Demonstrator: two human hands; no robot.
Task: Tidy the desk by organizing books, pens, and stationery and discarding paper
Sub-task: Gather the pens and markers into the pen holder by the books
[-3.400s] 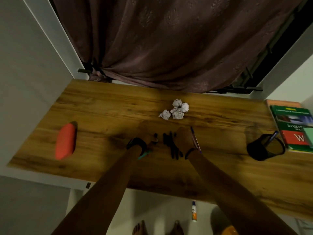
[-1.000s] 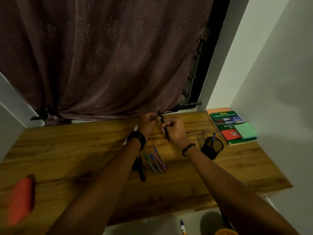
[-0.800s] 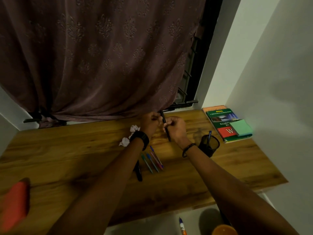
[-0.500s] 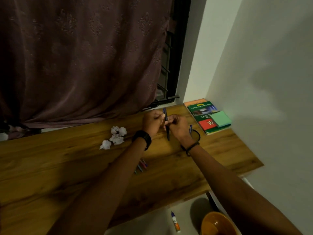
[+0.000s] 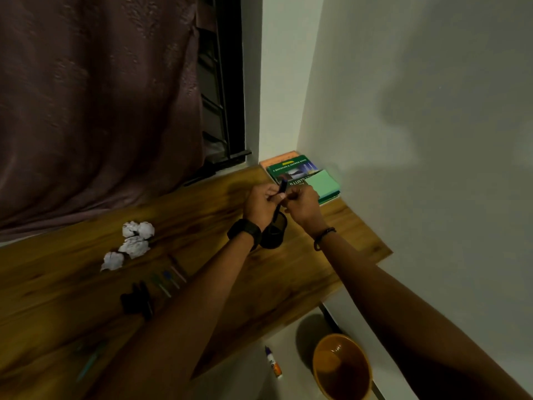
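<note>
Pen [image 5: 282, 188]: seems light, stiff, smooth; best taken at mid-barrel.
Place: upright, its lower end just over the cup [image 5: 273, 236].
Grip: left hand [image 5: 259, 204] and right hand [image 5: 302, 204] both pinch the pen.

Paper balls [image 5: 134, 245] L of pen cup [image 5: 272, 236]; books [image 5: 288, 168] behind cup, far-R corner; pens [image 5: 167, 280] before balls.

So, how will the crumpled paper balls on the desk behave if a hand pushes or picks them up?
The crumpled paper balls look loosely wadded, so probably light and easily squashed. Roughly round, lying loose on the smooth desk, they would likely roll or scatter when pushed.
</note>
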